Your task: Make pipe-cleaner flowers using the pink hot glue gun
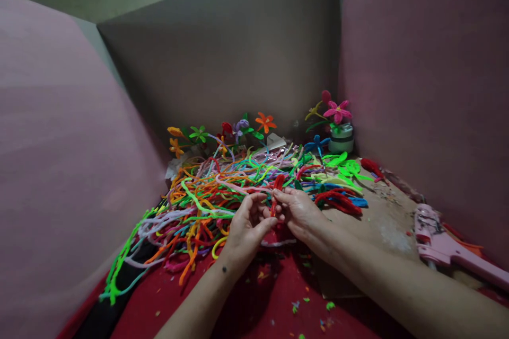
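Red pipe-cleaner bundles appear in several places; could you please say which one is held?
It is the red bundle held between the left hand and right hand; the nearer bundle and farther bundle to the right lie unheld.

Left forearm [207, 291] and right forearm [377, 270], both bare, extend forward and converge, left hand [247, 226] and right hand [301, 213] closely adjacent, fingers curled inward, left wrist [229, 262] bearing a dark spot [224, 269].

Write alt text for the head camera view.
A person's left hand and right hand hold a red pipe-cleaner piece in front of a tangled heap of multicolored pipe cleaners. Behind are pipe-cleaner flowers; at right lies what looks like a pink glue gun.
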Motion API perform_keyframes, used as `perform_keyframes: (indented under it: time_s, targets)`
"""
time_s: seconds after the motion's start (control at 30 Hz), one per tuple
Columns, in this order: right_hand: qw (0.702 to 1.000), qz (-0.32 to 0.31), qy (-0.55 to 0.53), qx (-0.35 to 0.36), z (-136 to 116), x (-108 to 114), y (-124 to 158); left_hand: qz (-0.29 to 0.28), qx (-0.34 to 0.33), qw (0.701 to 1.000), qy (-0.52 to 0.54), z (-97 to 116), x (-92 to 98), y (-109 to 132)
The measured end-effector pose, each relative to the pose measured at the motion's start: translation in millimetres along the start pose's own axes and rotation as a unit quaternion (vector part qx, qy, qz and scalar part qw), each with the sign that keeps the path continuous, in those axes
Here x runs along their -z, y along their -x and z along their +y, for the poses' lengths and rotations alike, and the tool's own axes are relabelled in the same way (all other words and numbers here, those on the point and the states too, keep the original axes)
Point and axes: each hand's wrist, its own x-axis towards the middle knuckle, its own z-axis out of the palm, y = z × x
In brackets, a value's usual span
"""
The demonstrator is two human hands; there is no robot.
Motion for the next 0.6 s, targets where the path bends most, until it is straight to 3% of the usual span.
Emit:
perform_keyframes:
  time_s: [0.13,0.27,0.43,0.6]
  targets:
    - [1.000,-0.020,-0.006,0.006,0.5,-0.4,1.9,0.003,0.080,0.996,-0.028,1.2,3.4,-2.2]
    - [0.999,-0.032,-0.002,0.006,0.5,-0.7,4.6,0.005,0.099,0.995,-0.001,-2.6,8.4,-2.2]
    - [0.999,-0.036,0.009,0.000,-0.2,-0.6,5.4,-0.043,0.154,0.983,0.091,-7.1,14.7,-3.2]
    - [0.998,-0.049,0.026,0.010,0.9,1.7,3.7,-0.054,0.159,0.979,0.115,-7.9,16.5,-5.3]
